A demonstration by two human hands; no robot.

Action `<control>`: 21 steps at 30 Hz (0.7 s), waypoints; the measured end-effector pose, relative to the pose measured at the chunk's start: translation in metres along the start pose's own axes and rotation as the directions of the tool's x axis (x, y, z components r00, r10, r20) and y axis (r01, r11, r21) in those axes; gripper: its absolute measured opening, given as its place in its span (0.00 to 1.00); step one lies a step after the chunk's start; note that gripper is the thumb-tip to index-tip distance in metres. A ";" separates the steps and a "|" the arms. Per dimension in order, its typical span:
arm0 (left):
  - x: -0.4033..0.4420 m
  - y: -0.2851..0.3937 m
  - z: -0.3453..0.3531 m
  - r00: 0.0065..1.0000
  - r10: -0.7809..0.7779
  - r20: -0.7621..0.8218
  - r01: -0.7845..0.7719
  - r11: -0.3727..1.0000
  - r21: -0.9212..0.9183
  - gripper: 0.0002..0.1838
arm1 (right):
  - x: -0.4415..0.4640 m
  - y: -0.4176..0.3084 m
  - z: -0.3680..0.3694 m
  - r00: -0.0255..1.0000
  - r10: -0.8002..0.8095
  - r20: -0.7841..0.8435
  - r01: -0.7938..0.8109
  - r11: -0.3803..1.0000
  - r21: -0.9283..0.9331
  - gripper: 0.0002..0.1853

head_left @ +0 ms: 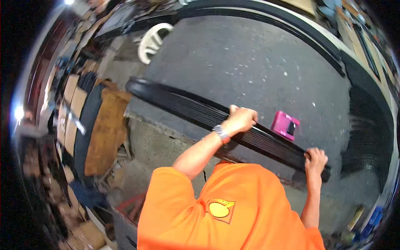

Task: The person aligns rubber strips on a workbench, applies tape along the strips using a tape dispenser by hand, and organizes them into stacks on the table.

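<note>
A long black ribbed panel (187, 107), rounded at its far left end, lies slantwise along the near edge of the grey worktable (250, 54). My left hand (243, 120), with a metal watch on its wrist, is closed over the panel's middle. Near the panel's right end, my right hand (316, 160) has its fingers curled around the edge. Both palms and the panel's underside are hidden. Just beyond the panel, between my two hands, sits a small pink box (285, 125) with a dark patch on it.
Another long black strip (266, 18) runs along the table's far edge. Black ribbed material (366, 129) lies at the right side. A white plastic chair (153, 41) stands beyond the left corner. Brown sheet material (107, 129) and cardboard boxes (71, 104) fill the left. Small pale scraps dot the tabletop.
</note>
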State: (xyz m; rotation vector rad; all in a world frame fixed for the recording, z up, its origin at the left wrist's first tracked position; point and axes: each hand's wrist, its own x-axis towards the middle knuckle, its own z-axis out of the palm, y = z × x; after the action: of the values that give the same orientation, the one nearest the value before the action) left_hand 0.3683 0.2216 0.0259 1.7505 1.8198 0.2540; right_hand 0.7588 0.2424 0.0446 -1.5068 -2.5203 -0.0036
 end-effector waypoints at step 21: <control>-0.027 -0.077 -0.063 0.799 0.515 -0.311 -0.459 0.856 0.240 0.20 | 0.136 -0.220 0.054 0.931 -0.277 -0.235 0.328 0.920 0.215 0.04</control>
State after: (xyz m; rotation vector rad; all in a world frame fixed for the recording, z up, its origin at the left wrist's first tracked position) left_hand 0.2683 0.2037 0.0438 2.4054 1.6159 0.7085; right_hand 0.4955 0.2612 0.0379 -0.9578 -2.4538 0.1072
